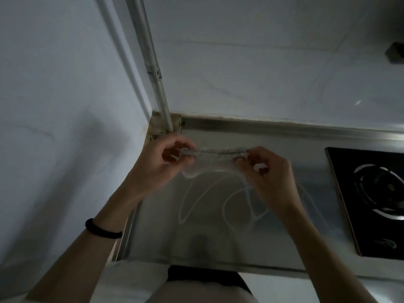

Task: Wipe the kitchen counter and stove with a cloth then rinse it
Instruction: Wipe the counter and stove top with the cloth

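- Cloth (218, 152), grey and speckled, is stretching between my two hands as a narrow roll, with a thinner fold sagging under it.
- My left hand (161, 165) is pinching the left end of the roll, fingers and thumb curling round it.
- My right hand (269, 171) is gripping the right end in the same way.
- I am holding the cloth over the back left part of the steel counter (218, 232), near the corner where a metal pipe (150, 62) is running up the tiled wall (262, 62).
- Pale curved streaks (185, 206) are showing on the counter below my hands.
- The black stove (371, 200) is sitting at the right, well apart from the cloth.
- I am wearing a black band (102, 229) on my left wrist.
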Demonstrator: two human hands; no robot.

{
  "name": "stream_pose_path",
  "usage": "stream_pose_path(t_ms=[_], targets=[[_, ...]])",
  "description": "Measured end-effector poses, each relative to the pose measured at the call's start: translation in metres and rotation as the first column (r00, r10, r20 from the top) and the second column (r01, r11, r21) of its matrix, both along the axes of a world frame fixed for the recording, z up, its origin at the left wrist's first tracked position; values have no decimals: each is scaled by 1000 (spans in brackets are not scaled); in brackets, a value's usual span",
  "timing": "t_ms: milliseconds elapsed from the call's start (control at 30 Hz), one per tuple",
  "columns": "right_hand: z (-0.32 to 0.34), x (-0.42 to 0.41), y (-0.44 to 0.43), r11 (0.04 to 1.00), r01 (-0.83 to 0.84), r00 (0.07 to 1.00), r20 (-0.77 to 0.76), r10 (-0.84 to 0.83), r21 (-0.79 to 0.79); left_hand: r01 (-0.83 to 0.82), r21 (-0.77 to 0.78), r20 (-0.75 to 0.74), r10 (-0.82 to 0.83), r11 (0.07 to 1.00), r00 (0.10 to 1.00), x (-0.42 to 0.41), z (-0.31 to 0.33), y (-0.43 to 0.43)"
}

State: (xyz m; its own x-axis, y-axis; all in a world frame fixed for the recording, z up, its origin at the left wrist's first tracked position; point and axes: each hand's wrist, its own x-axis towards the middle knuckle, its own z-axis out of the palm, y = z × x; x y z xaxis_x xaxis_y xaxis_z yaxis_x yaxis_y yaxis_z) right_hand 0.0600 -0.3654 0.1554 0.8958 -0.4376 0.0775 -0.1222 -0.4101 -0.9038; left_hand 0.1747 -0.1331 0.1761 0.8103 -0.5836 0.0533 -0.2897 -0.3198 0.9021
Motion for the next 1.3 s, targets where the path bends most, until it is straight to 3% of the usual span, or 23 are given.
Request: stream_pose_path(t_ms=[133, 233, 433, 533, 600, 667, 733, 900, 1067, 1300], targets=[[-45, -37, 27, 996, -56, 989, -134, 65, 70, 87, 90, -301, -56, 992, 952, -23, -49, 41], [-92, -53, 49, 992, -67, 951, -293, 97, 110, 76, 206, -405, 14, 976, 914, -33, -101, 56], [-194, -49, 85, 977, -167, 732, -681, 31, -136, 12, 538, -153, 83, 843, 985, -44, -200, 54], [-211, -60, 112, 937, -195, 843, -538, 8, -292, -105, 593, 21, 115, 798, 993, -46, -216, 67], [-223, -75, 133, 856, -349, 888, -426, 172, -382, -107, 633, 101, 56, 767, 993, -45, -225, 79], [-240, -84, 143, 735, -505, 850, -410, 331, -452, -83, 708, 115, 1, 701, 993, -44, -231, 85], [-259, -77, 146, 657, -571, 813, -449, 371, -492, -99, 760, 119, 13, 642, 993, -39, -238, 89], [-301, -37, 146, 550, -638, 770, -477, 424, -539, -151, 755, 184, 15, 638, 983, -28, -269, 93], [-309, 39, 121, 497, -613, 790, -460, 406, -614, -134, 816, 135, 40, 563, 990, -19, -295, 95], [-304, 197, 72, 513, -590, 803, -517, 295, -623, -152, 777, 167, 33, 611, 985, -20, -303, 103]])
